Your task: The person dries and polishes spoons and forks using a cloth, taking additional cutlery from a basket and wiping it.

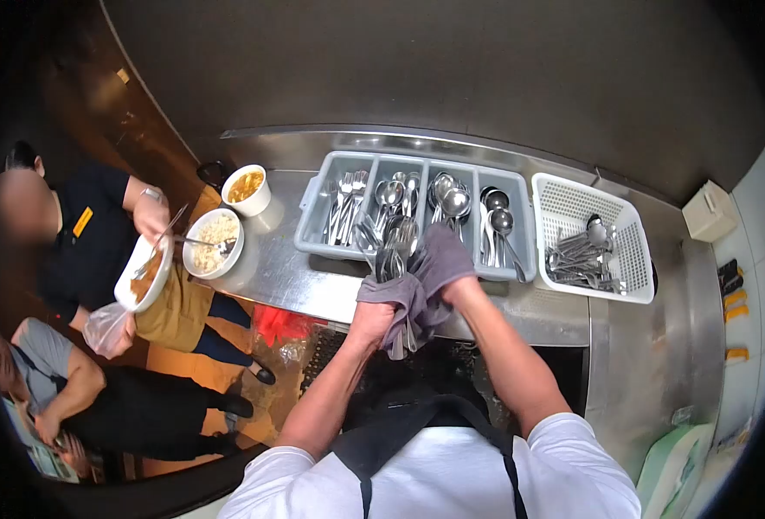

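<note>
My left hand (371, 322) is closed around a bunch of cutlery (393, 251), with a grey-purple cloth wrapped about it. Spoon and fork heads stick up above the grip, and handle ends show below. My right hand (460, 291) grips the same cloth (443, 258) beside the bunch; the cloth covers most of its fingers. Just beyond both hands lies a grey divided cutlery tray (331, 252). Forks (345, 203) fill its left compartment, and spoons (454, 202) lie in the others, one spoon handle leaning over the front right edge.
To the right, a white perforated basket (632, 238) holds jumbled cutlery (586, 259). A soup tub (248, 190) and a rice bowl (215, 242) stand left on the steel counter (279, 281). One person (88, 225) there holds a food container; another (97, 394) stands nearer.
</note>
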Demonstrator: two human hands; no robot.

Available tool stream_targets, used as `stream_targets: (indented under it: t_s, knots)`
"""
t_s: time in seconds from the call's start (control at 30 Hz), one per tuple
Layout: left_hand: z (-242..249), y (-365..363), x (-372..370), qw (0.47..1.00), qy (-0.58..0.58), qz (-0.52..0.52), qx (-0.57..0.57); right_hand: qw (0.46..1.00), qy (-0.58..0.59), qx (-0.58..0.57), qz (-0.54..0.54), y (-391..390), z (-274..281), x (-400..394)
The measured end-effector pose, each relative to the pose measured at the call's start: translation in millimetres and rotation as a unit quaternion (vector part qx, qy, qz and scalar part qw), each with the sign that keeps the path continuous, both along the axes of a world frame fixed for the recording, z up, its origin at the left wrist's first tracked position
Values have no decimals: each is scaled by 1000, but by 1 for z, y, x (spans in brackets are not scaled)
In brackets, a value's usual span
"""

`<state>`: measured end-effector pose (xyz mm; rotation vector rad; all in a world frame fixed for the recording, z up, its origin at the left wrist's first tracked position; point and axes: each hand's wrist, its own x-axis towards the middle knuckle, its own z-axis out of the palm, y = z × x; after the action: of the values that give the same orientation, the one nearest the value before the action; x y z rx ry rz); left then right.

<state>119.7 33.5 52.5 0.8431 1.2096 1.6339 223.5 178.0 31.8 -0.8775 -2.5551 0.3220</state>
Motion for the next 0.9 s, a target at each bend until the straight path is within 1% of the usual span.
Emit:
stream_targets:
  t_s: [0.03, 0.07, 0.1, 0.13, 0.2, 0.23, 0.27, 0.33, 0.37, 0.4, 0.5, 0.6, 0.63, 0.7, 0.73, 0.8, 0.83, 0.87, 0.9]
  knots:
    - [2, -1, 0, 999, -42, -7, 6, 1000, -8, -20, 7, 19, -24, -1]
    - [5, -2, 0, 996, -84, -13, 12, 979, -138, 150, 26, 24, -29, -1]
    - [5, -3, 1, 991, -129, -18, 18, 962, -176, 205, 45, 25, -36, 3]
    - [-12, -7, -9, 992, -114, -46, 15, 940, -210, 262, 63, 26, -43, 7]
    - [-4, -8, -8, 985, -157, -73, 11, 978, -94, 156, 103, -12, 24, 17]
    - [-3, -11, -7, 980, -178, -85, 7, 982, -101, 116, 109, -24, 37, 18]
    - [-8, -14, -8, 981, -173, -88, -8, 985, -107, 75, 114, -36, 50, 19]
    - [-5, -15, -7, 987, -130, -90, -28, 973, -188, 97, 96, -40, 67, 7]
    - [-2, -17, -4, 989, -108, -91, -37, 964, -229, 108, 87, -41, 71, 5]
    - [8, -17, 0, 993, -90, -75, -19, 983, -100, 143, 56, -40, 55, 5]
    - [6, -19, 3, 993, -104, -50, -23, 988, -34, 144, 47, -42, 51, 10]
    - [6, -28, 1, 996, -70, -43, -34, 982, -73, 170, -38, -50, 46, 3]
    - [4, -29, -1, 997, -61, -41, -35, 979, -131, 156, -5, -53, 48, 0]
    - [0, -28, -3, 998, -43, -38, -35, 960, -244, 127, 58, -64, 72, -4]
    - [1, -29, -4, 998, -2, -54, -34, 975, -92, 198, 49, -56, 35, -5]
    - [7, -30, -6, 993, 79, -84, -30, 987, -86, 130, 26, -55, 33, -6]
    - [6, -31, -8, 996, 53, -71, -28, 992, -82, 95, 17, -54, 34, -7]
    - [3, -31, -9, 997, 27, -60, -27, 984, -135, 107, 45, -55, 43, -6]
    - [2, -32, -9, 998, 1, -50, -26, 981, -142, 110, 66, -57, 52, -5]
